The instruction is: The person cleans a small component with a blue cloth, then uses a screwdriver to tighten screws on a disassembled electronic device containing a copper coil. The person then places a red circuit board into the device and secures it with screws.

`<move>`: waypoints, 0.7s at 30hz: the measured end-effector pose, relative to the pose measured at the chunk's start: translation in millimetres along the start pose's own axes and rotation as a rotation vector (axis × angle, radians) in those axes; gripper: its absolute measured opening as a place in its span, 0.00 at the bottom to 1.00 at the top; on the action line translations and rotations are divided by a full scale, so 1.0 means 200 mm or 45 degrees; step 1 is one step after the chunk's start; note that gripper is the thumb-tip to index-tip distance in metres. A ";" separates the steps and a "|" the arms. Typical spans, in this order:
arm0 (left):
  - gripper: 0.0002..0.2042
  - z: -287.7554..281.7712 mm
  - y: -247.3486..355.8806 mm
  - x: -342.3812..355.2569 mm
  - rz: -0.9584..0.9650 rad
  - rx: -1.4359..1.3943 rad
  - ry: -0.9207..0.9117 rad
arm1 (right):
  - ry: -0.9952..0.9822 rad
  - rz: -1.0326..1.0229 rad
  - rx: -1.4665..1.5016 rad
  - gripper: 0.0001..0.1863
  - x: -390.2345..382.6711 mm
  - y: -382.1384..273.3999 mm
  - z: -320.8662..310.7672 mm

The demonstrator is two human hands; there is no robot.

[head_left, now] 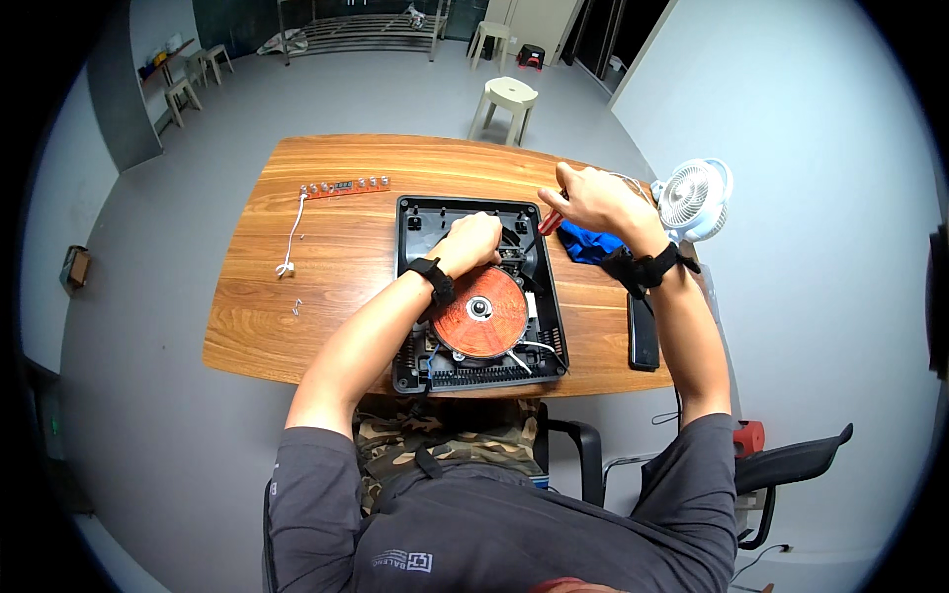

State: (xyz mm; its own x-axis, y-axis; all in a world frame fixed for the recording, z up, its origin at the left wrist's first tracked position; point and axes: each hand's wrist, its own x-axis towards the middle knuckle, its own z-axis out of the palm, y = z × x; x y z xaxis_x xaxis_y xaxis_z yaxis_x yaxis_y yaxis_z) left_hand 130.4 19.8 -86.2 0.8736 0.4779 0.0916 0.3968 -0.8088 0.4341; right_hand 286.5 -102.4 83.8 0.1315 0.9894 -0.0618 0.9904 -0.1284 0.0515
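An opened induction cooker base [400, 247] lies on the table, its black housing showing a round coil of copper-red wire [481, 314]. My left hand [473, 239] reaches into the housing just beyond the coil, fingers bent down and closed beside the circuit parts. What they grip, if anything, is hidden. My right hand [598, 205] is raised above the housing's far right corner, wrapped round a red-handled screwdriver [551, 221]. The screwdriver slants down and left toward the parts near my left fingers; its tip is hard to make out.
On the table's left lie a narrow red-brown circuit strip [346, 187] with a white cable [294, 237] and small screws [297, 307]. To the right are a blue cloth [585, 243], a dark phone [644, 333] and a small white fan [692, 198]. A stool [510, 95] stands beyond the table.
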 end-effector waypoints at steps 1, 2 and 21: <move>0.14 0.00 0.00 -0.01 0.007 -0.006 0.007 | 0.053 -0.028 0.042 0.22 -0.01 0.02 0.01; 0.14 0.00 0.00 -0.01 0.023 -0.012 0.014 | 0.088 -0.188 0.106 0.21 -0.01 0.05 0.02; 0.13 -0.02 0.02 0.01 -0.043 0.110 -0.081 | 0.042 -0.248 0.172 0.23 -0.01 0.07 0.03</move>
State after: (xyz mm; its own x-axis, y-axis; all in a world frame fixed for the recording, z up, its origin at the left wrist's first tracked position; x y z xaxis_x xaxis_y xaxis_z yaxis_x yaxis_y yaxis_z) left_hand 132.3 18.7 -81.4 0.8744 0.4847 0.0202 0.4466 -0.8206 0.3565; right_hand 300.0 -106.4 77.9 -0.0623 0.9978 -0.0246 0.9939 0.0598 -0.0925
